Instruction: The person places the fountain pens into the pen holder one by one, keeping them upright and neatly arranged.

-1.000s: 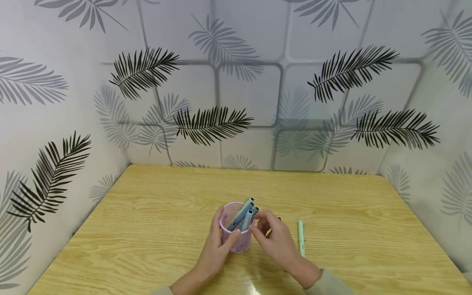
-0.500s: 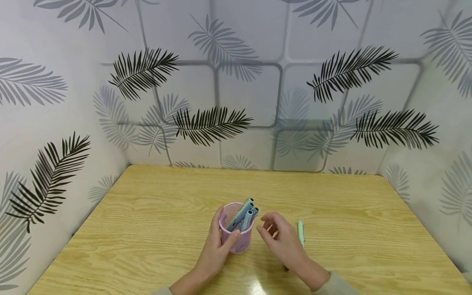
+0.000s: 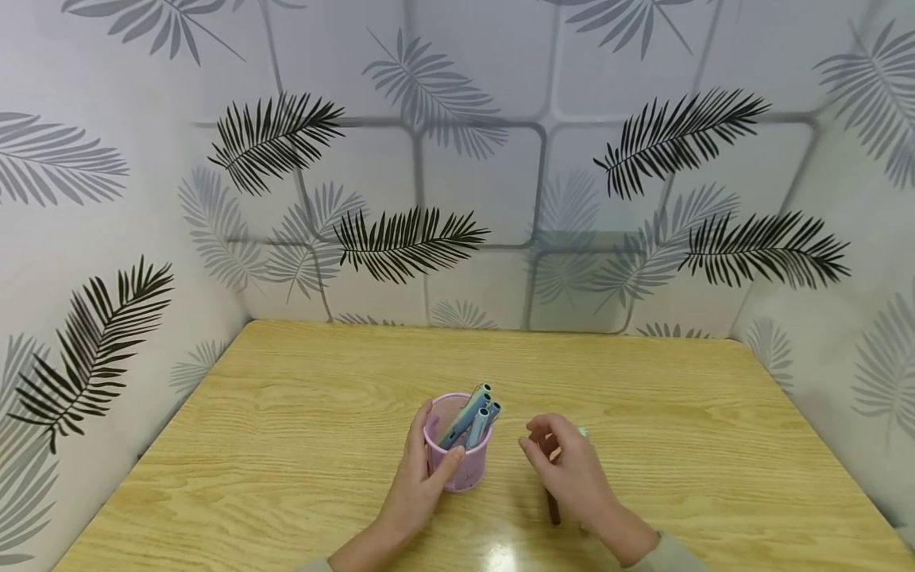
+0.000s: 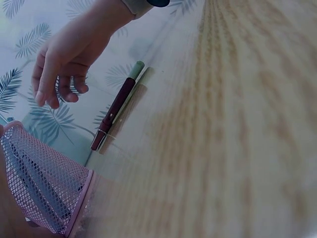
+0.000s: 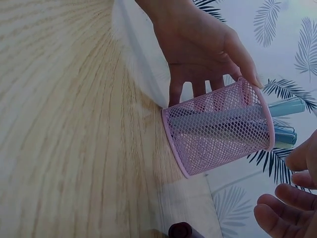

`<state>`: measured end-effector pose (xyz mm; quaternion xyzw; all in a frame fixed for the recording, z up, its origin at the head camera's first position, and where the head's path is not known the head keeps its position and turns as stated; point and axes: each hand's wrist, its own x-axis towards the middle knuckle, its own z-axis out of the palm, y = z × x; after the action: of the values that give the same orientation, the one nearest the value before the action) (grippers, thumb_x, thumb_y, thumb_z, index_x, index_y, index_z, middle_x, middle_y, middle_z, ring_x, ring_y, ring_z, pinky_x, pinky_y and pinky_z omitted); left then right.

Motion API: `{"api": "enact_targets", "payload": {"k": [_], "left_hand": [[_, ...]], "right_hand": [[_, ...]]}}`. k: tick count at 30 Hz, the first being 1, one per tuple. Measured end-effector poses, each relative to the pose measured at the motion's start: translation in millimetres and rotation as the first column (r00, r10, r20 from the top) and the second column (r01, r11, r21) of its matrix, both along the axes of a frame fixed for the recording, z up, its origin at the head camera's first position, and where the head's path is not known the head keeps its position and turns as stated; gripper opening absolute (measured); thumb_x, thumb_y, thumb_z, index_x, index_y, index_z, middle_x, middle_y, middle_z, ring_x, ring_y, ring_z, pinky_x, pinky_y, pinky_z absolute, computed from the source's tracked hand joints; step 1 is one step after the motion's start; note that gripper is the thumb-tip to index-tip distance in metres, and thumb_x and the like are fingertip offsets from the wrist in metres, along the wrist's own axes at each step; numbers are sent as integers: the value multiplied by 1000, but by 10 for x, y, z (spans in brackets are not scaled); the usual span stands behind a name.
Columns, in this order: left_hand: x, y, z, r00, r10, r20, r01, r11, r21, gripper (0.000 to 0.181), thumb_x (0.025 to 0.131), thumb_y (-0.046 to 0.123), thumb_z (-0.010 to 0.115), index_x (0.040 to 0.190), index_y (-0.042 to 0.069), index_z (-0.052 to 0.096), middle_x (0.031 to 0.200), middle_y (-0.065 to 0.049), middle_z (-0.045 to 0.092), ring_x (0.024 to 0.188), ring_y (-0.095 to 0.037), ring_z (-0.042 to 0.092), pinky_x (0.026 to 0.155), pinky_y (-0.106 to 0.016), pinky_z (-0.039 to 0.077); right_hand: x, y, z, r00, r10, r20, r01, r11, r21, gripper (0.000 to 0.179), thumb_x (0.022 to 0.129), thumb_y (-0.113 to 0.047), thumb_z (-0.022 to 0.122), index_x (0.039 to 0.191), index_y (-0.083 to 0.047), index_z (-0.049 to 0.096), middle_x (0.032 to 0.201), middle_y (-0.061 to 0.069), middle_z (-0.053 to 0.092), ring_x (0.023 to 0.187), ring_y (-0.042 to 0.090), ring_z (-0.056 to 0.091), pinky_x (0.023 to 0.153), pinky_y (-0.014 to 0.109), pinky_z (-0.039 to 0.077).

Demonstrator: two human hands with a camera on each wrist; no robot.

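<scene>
My left hand (image 3: 411,494) grips a pink mesh pen cup (image 3: 469,470), thumb at the rim and fingers round the far side. Several blue and pale green pens (image 3: 466,421) lean inside the cup, their ends above its rim. To the right of the cup, my right hand (image 3: 572,469) hovers with loosely bent fingers, holding nothing. Below that hand a dark red pen (image 3: 554,508) lies on the table, partly covered in the head view. A light green pen (image 3: 583,433) is mostly hidden behind the hand; in the left wrist view its green end (image 4: 137,68) shows beside the dark red pen (image 4: 118,104).
The wooden table (image 3: 300,413) extends around the cup and the loose pens. Walls with a leaf pattern (image 3: 479,183) enclose its back and sides. Light reflects off the tabletop near the front.
My right hand has drawn back from the pens in the cup and moved right, over the loose pens. More of the dark red pen shows, less of the light green one. My left hand still holds the cup.
</scene>
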<state>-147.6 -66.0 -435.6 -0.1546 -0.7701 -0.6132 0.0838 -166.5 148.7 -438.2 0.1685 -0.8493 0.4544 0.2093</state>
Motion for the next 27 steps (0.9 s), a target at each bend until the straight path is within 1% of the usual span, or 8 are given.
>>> {"api": "enact_targets", "payload": {"k": [2, 6, 10, 14, 16, 21, 24, 27], "left_hand": [[16, 2, 33, 1000, -1, 11, 1, 1000, -6, 70, 91, 15, 59, 145, 2, 16, 141, -29, 27, 127, -43, 32, 102, -54, 28], [20, 4, 42, 1000, -5, 22, 5, 1000, -10, 70, 92, 17, 58, 146, 2, 15, 142, -29, 26, 128, -42, 31, 103, -53, 27], [15, 7, 32, 1000, -5, 23, 6, 1000, -6, 71, 92, 17, 58, 146, 3, 14, 143, -28, 25, 129, -42, 30, 104, -53, 26], [18, 10, 37, 1000, -6, 25, 6, 1000, -1, 71, 92, 17, 58, 146, 3, 14, 143, -28, 24, 129, -42, 29, 104, -54, 26], [21, 10, 43, 1000, -10, 27, 10, 1000, 0, 71, 92, 17, 58, 146, 3, 14, 143, -28, 24, 129, -42, 30, 103, -54, 26], [29, 7, 50, 1000, -11, 29, 11, 1000, 0, 70, 93, 17, 57, 146, 3, 14, 143, -29, 24, 128, -42, 30, 103, -54, 26], [31, 3, 46, 1000, -8, 30, 8, 1000, 0, 70, 93, 17, 57, 146, 3, 14, 143, -28, 24, 128, -42, 30, 103, -54, 26], [27, 3, 36, 1000, -6, 26, 6, 1000, 2, 71, 92, 17, 58, 146, 4, 14, 143, -28, 24, 129, -42, 30, 103, -54, 26]], "right_hand": [[4, 26, -11, 1000, -9, 5, 9, 1000, 4, 18, 80, 0, 70, 91, -10, 60, 77, -8, 56, 62, 6, 53, 50, 22, 48], [11, 81, -40, 999, -24, 28, 24, 1000, 12, 16, 82, -3, 70, 91, -13, 61, 79, -7, 57, 62, 7, 53, 52, 22, 48], [11, 150, -41, 998, -37, 47, 36, 999, 17, 14, 83, -4, 69, 94, -10, 62, 81, -5, 58, 63, 8, 54, 53, 22, 48], [-2, 233, -2, 998, -67, 22, 66, 997, 37, 15, 82, -3, 69, 95, -5, 61, 82, -2, 59, 63, 9, 54, 52, 22, 48], [-15, 277, 21, 995, -92, 26, 90, 994, 55, 16, 82, -3, 70, 95, -4, 61, 81, 0, 59, 63, 11, 54, 51, 22, 47], [-38, 364, 55, 982, -146, 116, 134, 985, 105, 16, 84, -6, 68, 98, -3, 60, 82, 3, 58, 62, 14, 52, 49, 22, 45], [-44, 388, 51, 970, -172, 173, 149, 980, 135, 18, 85, -9, 67, 100, -1, 59, 84, 5, 59, 60, 13, 50, 48, 22, 44], [-50, 405, 36, 953, -200, 229, 167, 973, 156, 21, 86, -11, 66, 102, 0, 58, 86, 7, 59, 60, 13, 50, 48, 23, 44]]}}
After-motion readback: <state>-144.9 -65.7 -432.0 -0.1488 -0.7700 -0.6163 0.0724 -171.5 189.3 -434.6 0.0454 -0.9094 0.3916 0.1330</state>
